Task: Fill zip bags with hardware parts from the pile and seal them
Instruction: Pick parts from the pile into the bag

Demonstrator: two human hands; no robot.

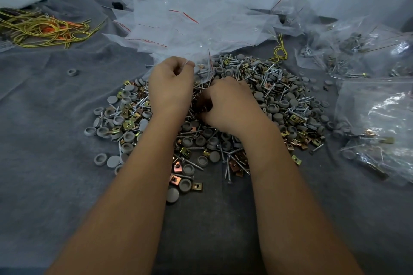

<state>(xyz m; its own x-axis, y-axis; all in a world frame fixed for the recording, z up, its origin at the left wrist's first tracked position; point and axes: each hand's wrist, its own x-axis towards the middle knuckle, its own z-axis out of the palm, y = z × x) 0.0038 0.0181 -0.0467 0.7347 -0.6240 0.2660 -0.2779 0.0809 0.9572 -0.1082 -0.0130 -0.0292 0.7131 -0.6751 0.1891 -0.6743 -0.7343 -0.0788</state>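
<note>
Presently a clear zip bag (204, 67) is pinched at its mouth by the left hand (171, 83), apparently kept open just above the pile (277, 98), while screws are gathered under the right hand's (228, 105) curled fingers.

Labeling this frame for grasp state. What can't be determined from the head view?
- Right hand grasp: curled fingers bury into the pile, hiding what they hold.
- Contents of the zip bag pinched by the left hand: glare and hand obscure them.
- Filled bags: cut off by right edge.
</note>
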